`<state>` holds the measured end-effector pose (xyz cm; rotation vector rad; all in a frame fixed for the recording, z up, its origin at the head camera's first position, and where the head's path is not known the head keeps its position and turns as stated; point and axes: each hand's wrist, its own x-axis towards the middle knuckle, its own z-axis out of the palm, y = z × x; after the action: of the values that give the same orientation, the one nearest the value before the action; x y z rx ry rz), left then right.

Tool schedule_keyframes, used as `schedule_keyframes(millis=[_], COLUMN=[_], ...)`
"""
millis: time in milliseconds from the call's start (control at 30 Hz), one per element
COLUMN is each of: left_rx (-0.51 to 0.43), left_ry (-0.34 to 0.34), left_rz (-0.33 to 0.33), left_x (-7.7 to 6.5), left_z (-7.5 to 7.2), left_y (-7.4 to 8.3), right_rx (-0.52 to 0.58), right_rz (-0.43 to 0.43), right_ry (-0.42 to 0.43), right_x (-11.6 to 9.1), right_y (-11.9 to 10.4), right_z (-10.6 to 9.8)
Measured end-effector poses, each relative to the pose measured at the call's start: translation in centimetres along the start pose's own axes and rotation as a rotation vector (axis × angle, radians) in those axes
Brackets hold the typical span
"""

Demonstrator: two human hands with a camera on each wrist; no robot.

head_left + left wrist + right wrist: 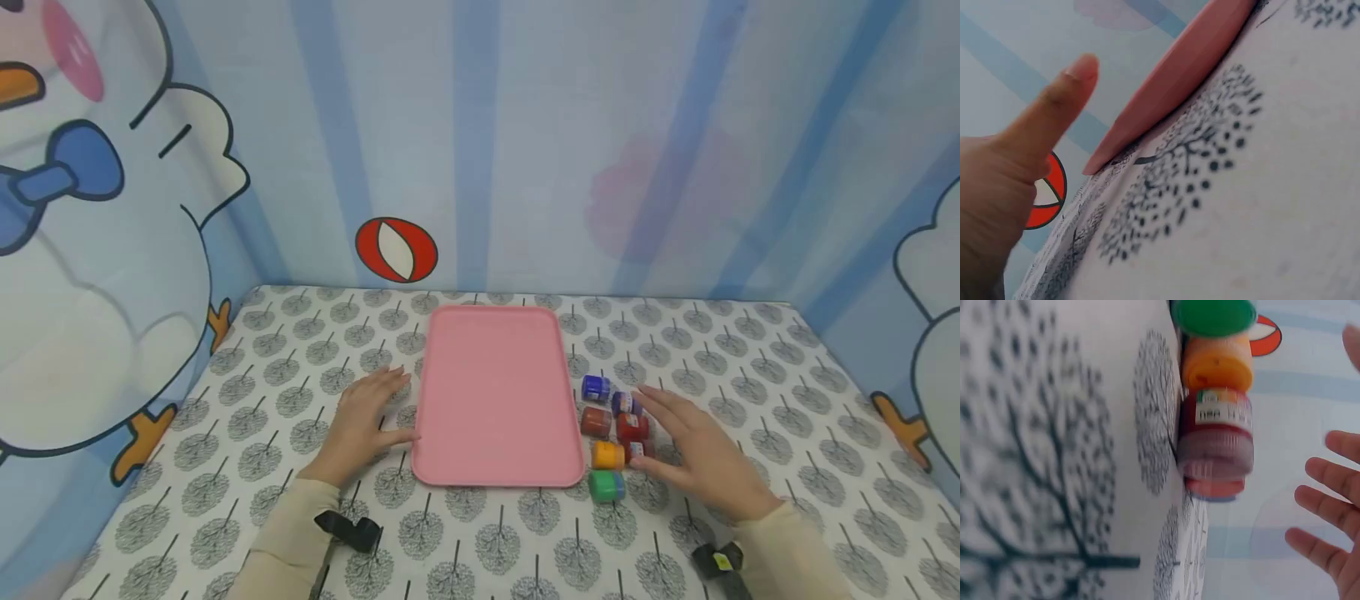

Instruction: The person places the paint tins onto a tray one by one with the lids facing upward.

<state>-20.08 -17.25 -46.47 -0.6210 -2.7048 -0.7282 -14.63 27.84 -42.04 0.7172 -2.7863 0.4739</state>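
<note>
A pink rectangular tray (497, 396) lies on the patterned cloth in the middle. Just left of it is my left hand (363, 425), fingers extended and thumb pointing at the tray's left rim; in the left wrist view the thumb (1054, 115) stands apart from the tray. Several small coloured jars cluster at the tray's right side: blue (596, 388), purple-blue (624, 404), brown-red (596, 422), red (632, 426), dark red (1216, 434), orange (607, 455) and green (606, 486). The dark red one appears to lie on its side. My right hand (697, 454) hovers beside them, fingers spread, holding nothing.
A white cloth (495, 542) printed with grey trees covers the table. Behind it hangs a light blue striped backdrop (525, 150) with cartoon figures. Dark straps with small devices (348, 531) sit at both wrists.
</note>
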Motion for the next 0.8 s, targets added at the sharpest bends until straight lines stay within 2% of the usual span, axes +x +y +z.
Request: schedule_keyframes(millis=[133, 233, 333, 467, 600, 700, 800], left_rx=[-0.15, -0.293, -0.388, -0.371, -0.32, -0.299, -0.274], left_ry=[0.041, 0.013, -0.034, -0.061, -0.067, -0.07, -0.074], left_rz=[-0.036, -0.073, -0.115, -0.128, -0.128, -0.108, -0.085], left_x=[-0.2, -0.3, -0.3, -0.3, -0.4, -0.5, -0.4], left_z=[0.2, 0.2, 0.3, 0.4, 0.6, 0.7, 0.6], left_y=[-0.4, -0.4, -0.4, -0.4, -0.6, -0.7, -0.7], right_rx=[0.044, 0.042, 0.046, 0.071, 0.022, 0.008, 0.018], right_rz=[0.007, -0.011, -0.006, 0.035, 0.042, 0.044, 0.082], right_ry=[0.023, 0.048, 0.037, -0.033, -0.104, -0.159, -0.227], right_x=[0.0, -0.1, -0.3, -0.6, -0.8, -0.9, -0.9], right_y=[-1.1, -1.8, -2.4, -3.2, -3.7, -3.9, -4.1], right_z=[0.0, 0.0, 0.0, 0.0, 0.3, 0.4, 0.5])
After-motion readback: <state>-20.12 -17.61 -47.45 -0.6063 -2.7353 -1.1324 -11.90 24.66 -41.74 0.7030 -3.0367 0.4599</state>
